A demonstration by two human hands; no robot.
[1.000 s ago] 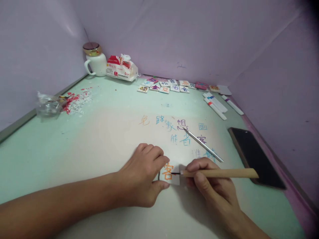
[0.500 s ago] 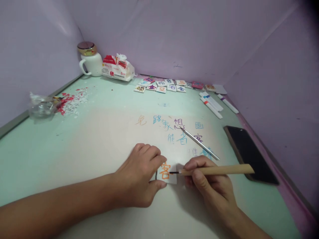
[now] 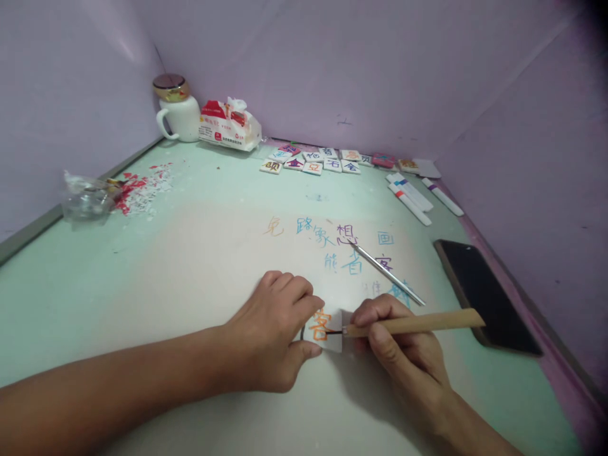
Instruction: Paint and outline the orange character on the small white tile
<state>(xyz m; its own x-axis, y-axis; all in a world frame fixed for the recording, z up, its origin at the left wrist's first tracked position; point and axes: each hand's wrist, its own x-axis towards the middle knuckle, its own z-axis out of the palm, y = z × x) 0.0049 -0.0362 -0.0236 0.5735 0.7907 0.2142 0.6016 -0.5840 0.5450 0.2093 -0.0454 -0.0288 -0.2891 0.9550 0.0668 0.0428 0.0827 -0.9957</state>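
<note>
My left hand (image 3: 285, 332) grips a small white square tile (image 3: 335, 342) by its left side, thumb at the near edge and fingers at the far edge. An orange Chinese character is drawn on the tile. In my right hand (image 3: 403, 342) is a carving knife (image 3: 427, 322) with a pale wooden handle, held like a pen. Its thin dark blade points left, with the tip over the right part of the character. Whether the tip presses into the surface I cannot tell. Beyond my right hand a slim silver rod-like tool (image 3: 389, 273) lies on the tabletop.
Coloured characters are written on the pale green table (image 3: 213, 253). A phone (image 3: 489, 297) lies to the right, several markers (image 3: 411, 199) behind it. Lettered tiles (image 3: 313, 168) line the back, beside a tissue pack (image 3: 230, 126) and white mug (image 3: 183, 120). Red and white shavings (image 3: 145, 190) and a plastic bag (image 3: 88, 199) are left.
The whole view has shifted slightly, so most things appear a little further right. The blade tip sits slightly lower on the character. Both hands keep their grips.
</note>
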